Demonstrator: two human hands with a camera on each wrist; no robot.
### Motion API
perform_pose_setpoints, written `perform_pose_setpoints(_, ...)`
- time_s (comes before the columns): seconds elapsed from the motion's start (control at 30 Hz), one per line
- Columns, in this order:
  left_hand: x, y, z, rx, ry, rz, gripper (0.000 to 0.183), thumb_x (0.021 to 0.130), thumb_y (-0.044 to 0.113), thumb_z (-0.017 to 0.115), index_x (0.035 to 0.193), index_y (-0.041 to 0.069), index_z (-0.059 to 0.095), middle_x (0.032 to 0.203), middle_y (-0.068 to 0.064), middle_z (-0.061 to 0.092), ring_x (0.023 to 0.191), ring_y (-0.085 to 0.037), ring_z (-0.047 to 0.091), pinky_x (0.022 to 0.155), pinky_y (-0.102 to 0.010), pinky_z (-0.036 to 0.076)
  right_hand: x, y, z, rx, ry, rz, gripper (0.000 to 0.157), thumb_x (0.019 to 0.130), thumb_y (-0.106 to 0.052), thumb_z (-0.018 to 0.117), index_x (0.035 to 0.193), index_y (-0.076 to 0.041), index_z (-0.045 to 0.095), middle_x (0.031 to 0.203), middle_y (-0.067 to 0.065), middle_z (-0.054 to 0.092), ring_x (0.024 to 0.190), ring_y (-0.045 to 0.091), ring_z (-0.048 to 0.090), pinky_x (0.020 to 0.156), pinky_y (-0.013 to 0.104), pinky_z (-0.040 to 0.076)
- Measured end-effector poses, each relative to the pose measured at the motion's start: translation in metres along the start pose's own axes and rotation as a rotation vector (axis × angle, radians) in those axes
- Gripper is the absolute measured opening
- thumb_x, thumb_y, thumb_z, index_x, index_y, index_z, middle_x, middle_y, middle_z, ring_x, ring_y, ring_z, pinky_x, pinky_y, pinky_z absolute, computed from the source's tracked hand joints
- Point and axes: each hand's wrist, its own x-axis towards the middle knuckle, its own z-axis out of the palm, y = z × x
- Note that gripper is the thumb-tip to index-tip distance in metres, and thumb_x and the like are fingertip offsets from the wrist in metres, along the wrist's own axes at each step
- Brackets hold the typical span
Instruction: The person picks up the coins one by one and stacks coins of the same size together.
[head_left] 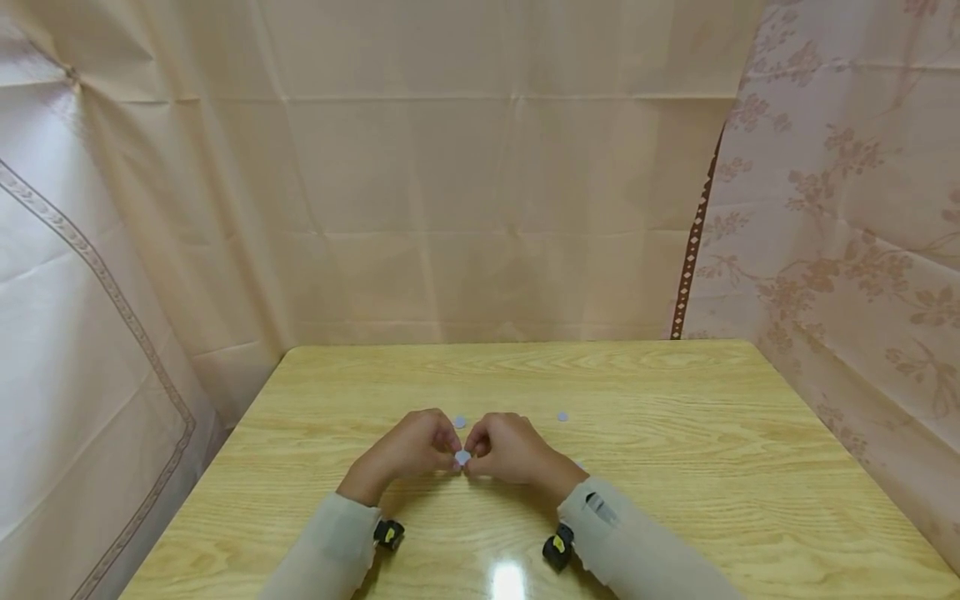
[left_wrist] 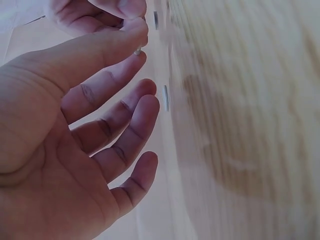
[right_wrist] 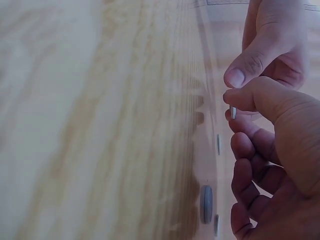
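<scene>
Between the two hands, close over the table, is a small white disc (head_left: 462, 457), held at its opposite edges. My left hand (head_left: 417, 444) pinches it with thumb and index finger, the other fingers loosely bent in the left wrist view. From the other side my right hand (head_left: 512, 450) pinches it too. In the right wrist view the disc (right_wrist: 233, 112) shows edge-on below the right thumb, and both thumb tips are close together. Just beyond the fingertips a second disc (head_left: 460, 422) lies flat on the table.
Another pale disc (head_left: 562, 417) lies beyond the right hand, and one more (head_left: 579, 464) is partly hidden behind the right wrist. A thicker grey round piece (right_wrist: 206, 205) shows in the right wrist view. The wood-grain table (head_left: 675, 433) is bordered by hanging cloth (head_left: 480, 208).
</scene>
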Motion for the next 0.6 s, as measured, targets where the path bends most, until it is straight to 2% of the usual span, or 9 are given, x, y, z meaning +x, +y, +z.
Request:
perform_pose_setpoints(0.23, 0.002, 0.002, 0.002, 0.007, 0.021, 0.022, 0.015, 0.084, 0.017, 0.088, 0.090, 0.012, 0.074, 0.108, -0.002, 0.065, 0.097, -0.023, 0.063, 0.084, -0.041, 0.058, -0.008, -0.001, -0.005, -0.011, 0.023, -0.018, 0.013, 0.084, -0.030, 0.083, 0.090, -0.021, 0.077, 0.087, -0.013, 0.066, 0.075, 0.003, 0.058, 0.078, 0.030, 0.049)
perform_pose_setpoints(0.4, 0.002, 0.006, 0.003, 0.004, 0.036, 0.043, 0.015, 0.082, 0.018, 0.088, 0.087, 0.015, 0.074, 0.110, -0.001, 0.066, 0.101, -0.024, 0.063, 0.090, -0.045, 0.056, -0.015, -0.002, -0.009, 0.003, 0.044, -0.024, 0.012, 0.085, -0.028, 0.083, 0.092, -0.020, 0.077, 0.090, -0.011, 0.067, 0.079, 0.004, 0.059, 0.075, 0.024, 0.051)
perform_pose_setpoints(0.6, 0.002, 0.013, 0.006, 0.013, 0.047, 0.054, 0.015, 0.082, 0.017, 0.089, 0.086, 0.016, 0.074, 0.110, -0.001, 0.066, 0.103, -0.026, 0.062, 0.092, -0.049, 0.054, -0.023, -0.002, -0.011, 0.050, 0.060, -0.022, 0.010, 0.086, -0.022, 0.083, 0.093, -0.016, 0.078, 0.093, -0.005, 0.069, 0.083, 0.009, 0.062, 0.074, 0.024, 0.052)
